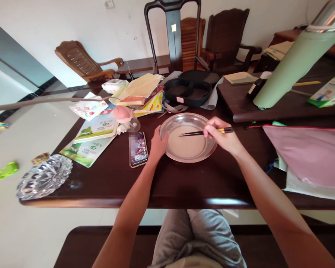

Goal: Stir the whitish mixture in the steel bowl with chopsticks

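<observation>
The right hand (218,134) is grasping slim black-and-gold chopsticks (194,133) over milky liquid (186,147) in a round silvery metal basin (190,160); the left hand (158,143) is gripping its rim on the dark wooden counter (201,186). Liquid is already covering the bottom; how smooth, I cannot tell.

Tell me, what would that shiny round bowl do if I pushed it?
The bowl might slide easily, since the table looks smooth and glossy. Its pale, liquid-looking contents could slosh. It probably won't tip easily, because it looks wide and low.
</observation>
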The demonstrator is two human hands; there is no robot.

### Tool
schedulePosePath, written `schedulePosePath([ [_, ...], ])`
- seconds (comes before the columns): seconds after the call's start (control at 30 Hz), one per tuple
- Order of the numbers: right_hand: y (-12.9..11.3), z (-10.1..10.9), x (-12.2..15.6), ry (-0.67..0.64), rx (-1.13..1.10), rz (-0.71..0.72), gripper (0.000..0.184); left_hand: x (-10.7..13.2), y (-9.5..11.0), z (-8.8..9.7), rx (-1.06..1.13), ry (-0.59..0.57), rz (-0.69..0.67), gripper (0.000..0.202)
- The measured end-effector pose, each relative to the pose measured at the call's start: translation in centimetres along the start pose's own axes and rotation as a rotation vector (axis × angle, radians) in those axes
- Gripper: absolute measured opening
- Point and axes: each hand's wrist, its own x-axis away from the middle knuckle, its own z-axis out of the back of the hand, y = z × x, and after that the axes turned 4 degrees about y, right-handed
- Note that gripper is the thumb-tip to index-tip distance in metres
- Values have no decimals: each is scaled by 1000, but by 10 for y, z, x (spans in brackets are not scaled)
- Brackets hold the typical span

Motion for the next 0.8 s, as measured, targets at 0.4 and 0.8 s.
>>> schedulePosePath([
  [0.4, 11, -15, 15, -6, -108, -62, 68, 1, 6, 0, -17, 3, 15, 64],
  [0.8, 5, -5, 25, 346, -117, -31, 69, -1, -1, -1, -6, -1, -8, 64],
])
